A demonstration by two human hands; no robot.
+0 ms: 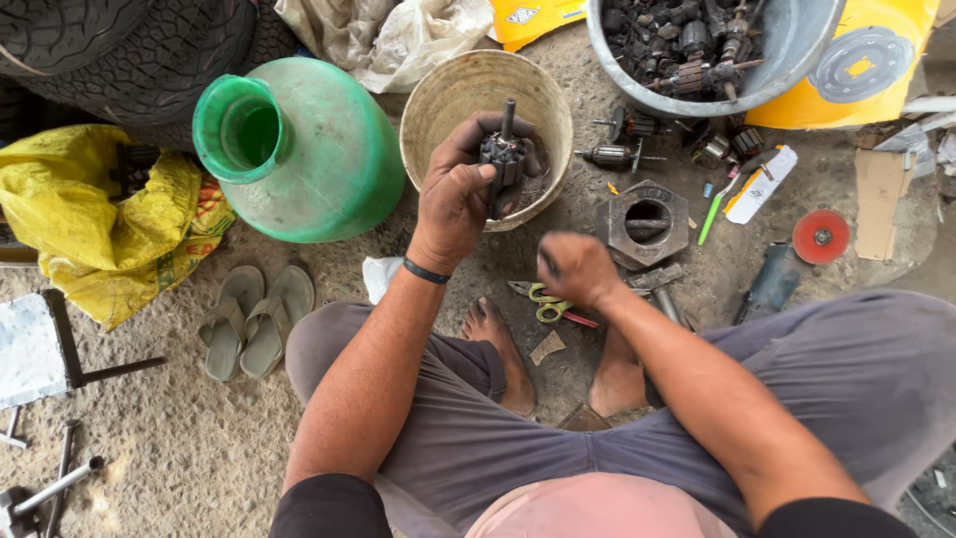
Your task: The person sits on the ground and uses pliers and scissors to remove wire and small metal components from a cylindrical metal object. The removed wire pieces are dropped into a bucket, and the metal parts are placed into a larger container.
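Greasy copper-wound motor armature (504, 159) sits clenched in the left hand (460, 189) above the beige bucket (438, 100); the blurred right hand (576, 267) looks closed, contents unclear. Stripping seems midway; more armatures (619, 154) wait on the ground.

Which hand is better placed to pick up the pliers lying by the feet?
Probably the right hand. It hovers just above the pliers and its grip looks free, though blurred. The left hand is raised over the bucket, its grip shut on the motor armature.
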